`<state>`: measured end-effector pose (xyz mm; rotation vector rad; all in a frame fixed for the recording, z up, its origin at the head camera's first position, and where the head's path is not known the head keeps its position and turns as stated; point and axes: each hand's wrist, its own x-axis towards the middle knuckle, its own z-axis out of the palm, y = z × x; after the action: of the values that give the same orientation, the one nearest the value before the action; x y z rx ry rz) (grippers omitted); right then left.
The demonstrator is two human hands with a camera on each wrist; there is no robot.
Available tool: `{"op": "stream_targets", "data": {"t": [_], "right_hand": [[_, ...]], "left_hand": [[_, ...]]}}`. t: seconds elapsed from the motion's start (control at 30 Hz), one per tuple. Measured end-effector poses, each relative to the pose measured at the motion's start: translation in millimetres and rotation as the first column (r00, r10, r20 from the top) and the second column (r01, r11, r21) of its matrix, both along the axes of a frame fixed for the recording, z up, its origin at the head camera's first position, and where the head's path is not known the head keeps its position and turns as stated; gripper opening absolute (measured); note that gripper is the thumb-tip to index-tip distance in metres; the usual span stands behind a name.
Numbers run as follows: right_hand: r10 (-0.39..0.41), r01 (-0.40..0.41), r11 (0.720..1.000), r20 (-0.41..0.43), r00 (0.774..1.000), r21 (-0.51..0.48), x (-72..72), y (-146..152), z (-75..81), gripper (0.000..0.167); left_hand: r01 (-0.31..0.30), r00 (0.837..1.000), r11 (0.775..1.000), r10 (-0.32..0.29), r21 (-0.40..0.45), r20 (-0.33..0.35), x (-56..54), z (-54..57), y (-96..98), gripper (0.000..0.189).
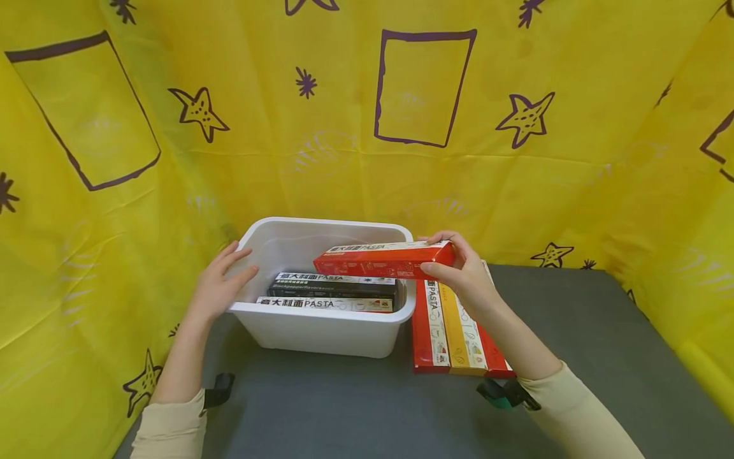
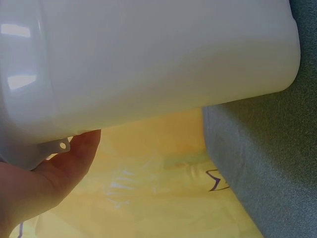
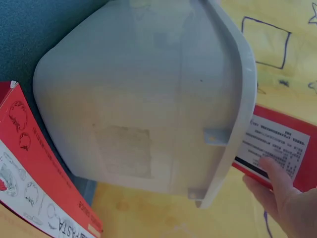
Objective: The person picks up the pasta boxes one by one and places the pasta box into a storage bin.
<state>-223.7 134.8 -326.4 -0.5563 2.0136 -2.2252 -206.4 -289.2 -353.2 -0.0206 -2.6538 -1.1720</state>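
My right hand grips the right end of a red pasta box, which slants over the right rim of a white plastic bin. In the right wrist view the thumb presses on the printed end of that box. My left hand rests at the bin's left rim with its fingers spread. Inside the bin, a black pasta box lies behind another pasta box with a white printed side. The left wrist view shows the left fingers behind the bin's rim, partly hidden.
Right of the bin, red and yellow pasta boxes lie side by side on the dark grey table. A yellow curtain with purple drawings hangs close behind and along both sides.
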Motion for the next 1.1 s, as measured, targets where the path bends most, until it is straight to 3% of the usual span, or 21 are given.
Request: {"op": "stream_targets", "data": {"t": [0.53, 0.63, 0.7, 0.77, 0.87, 0.93, 1.1], "right_hand": [[0.097, -0.096, 0.987, 0.0, 0.995, 0.125, -26.5, -49, -0.2, 0.059], [0.102, -0.081, 0.953, -0.057, 0.993, 0.291, -34.4, -54, 0.0, 0.069], [0.091, -0.017, 0.903, -0.152, 0.984, 0.428, -38.8, -56, 2.3, 0.075], [0.075, 0.092, 0.845, -0.285, 0.956, 0.528, -43.5, -57, 5.0, 0.078], [0.044, 0.227, 0.792, -0.424, 0.905, 0.567, -47.7, -53, 6.9, 0.077], [0.034, 0.264, 0.783, -0.461, 0.887, 0.564, -49.0, -48, 5.2, 0.073], [0.029, 0.252, 0.797, -0.452, 0.892, 0.548, -42.9, -31, -2.1, 0.066]], "left_hand": [[-0.01, 1.0, 1.0, 0.009, 0.008, 0.024, 1.3, -1.9, 0.0, 0.058], [-0.014, 1.0, 1.0, 0.013, 0.009, 0.022, 1.3, -2.9, 0.6, 0.057], [-0.016, 1.0, 1.0, 0.016, 0.007, 0.019, 1.2, -3.1, 1.0, 0.056], [-0.018, 1.0, 1.0, 0.017, 0.008, 0.016, 1.1, -3.3, 1.3, 0.055], [-0.019, 1.0, 1.0, 0.019, 0.012, 0.022, 0.8, -3.1, 1.5, 0.055], [-0.017, 1.0, 1.0, 0.017, 0.017, 0.021, 0.6, -2.8, 1.7, 0.055], [-0.011, 1.0, 1.0, 0.011, 0.016, 0.009, 0.0, -0.8, 1.4, 0.055]]}}
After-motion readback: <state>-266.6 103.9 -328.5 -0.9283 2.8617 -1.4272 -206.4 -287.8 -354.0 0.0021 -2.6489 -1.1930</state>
